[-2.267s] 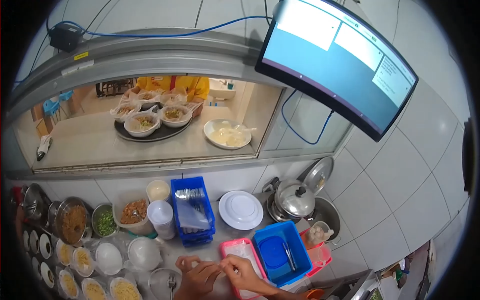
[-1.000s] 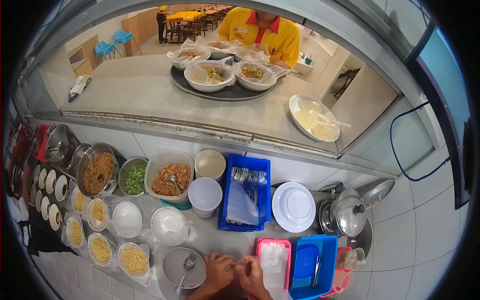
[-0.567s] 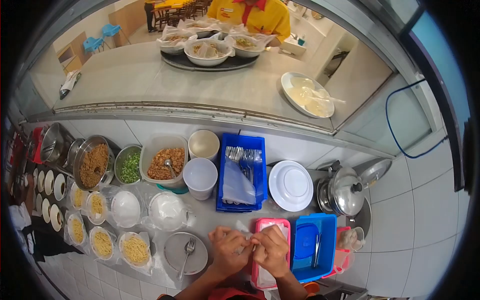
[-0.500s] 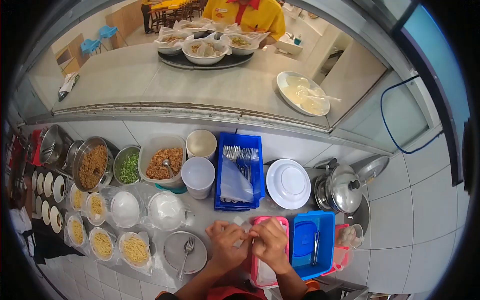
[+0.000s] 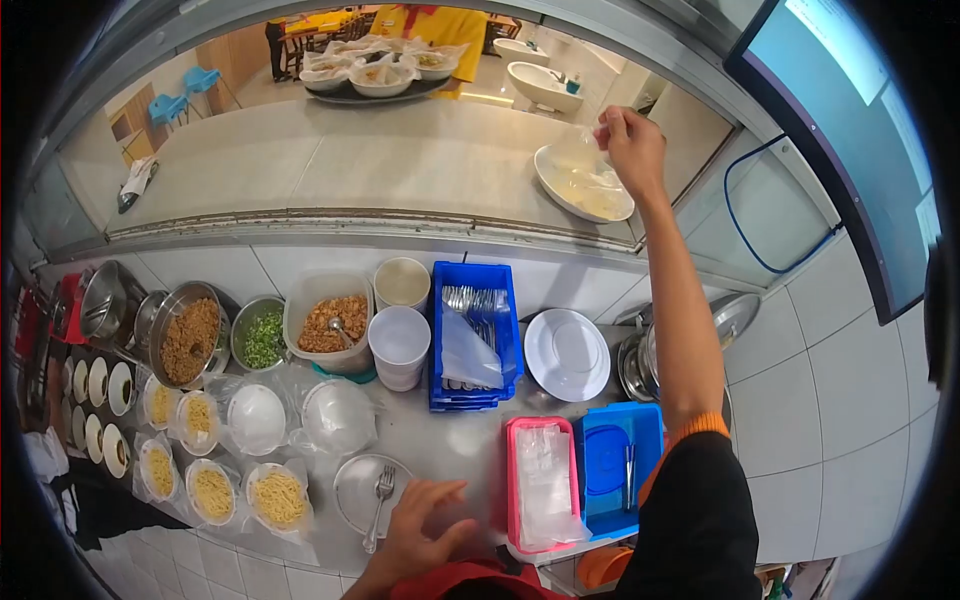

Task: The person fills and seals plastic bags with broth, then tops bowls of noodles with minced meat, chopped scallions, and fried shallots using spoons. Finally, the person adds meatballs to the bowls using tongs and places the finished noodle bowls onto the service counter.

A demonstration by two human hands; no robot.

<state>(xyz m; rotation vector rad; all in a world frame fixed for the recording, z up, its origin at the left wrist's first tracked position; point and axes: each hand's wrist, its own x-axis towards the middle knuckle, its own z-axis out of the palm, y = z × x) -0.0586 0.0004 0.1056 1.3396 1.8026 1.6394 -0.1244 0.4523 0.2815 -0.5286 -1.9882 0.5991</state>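
My right hand (image 5: 634, 150) reaches over the pass-through counter, fingers pinched on the top of a clear plastic bag (image 5: 574, 152). This bag is above a white plate (image 5: 545, 187) that bears more filled bags of pale liquid (image 5: 598, 202). Whether the held bag still touches the others I cannot tell. Near the front edge of the worktop, my left hand (image 5: 425, 525) has its fingers spread and nothing in them. Beside it lie a round plate (image 5: 352, 490) and a fork (image 5: 382, 500) resting on that plate.
A pink tray (image 5: 514, 455) with clear plastic bags and a blue tray (image 5: 655, 430) stand at the right. Blue cutlery baskets (image 5: 440, 345), topping containers (image 5: 300, 300) and noodle bowls (image 5: 212, 492) fill the left. A person (image 5: 440, 35) stands behind a loaded tray (image 5: 375, 97).
My hands have parted. The right one has gone up and forward to the plate of bags and grips one; the left has opened and moved slightly left and down.
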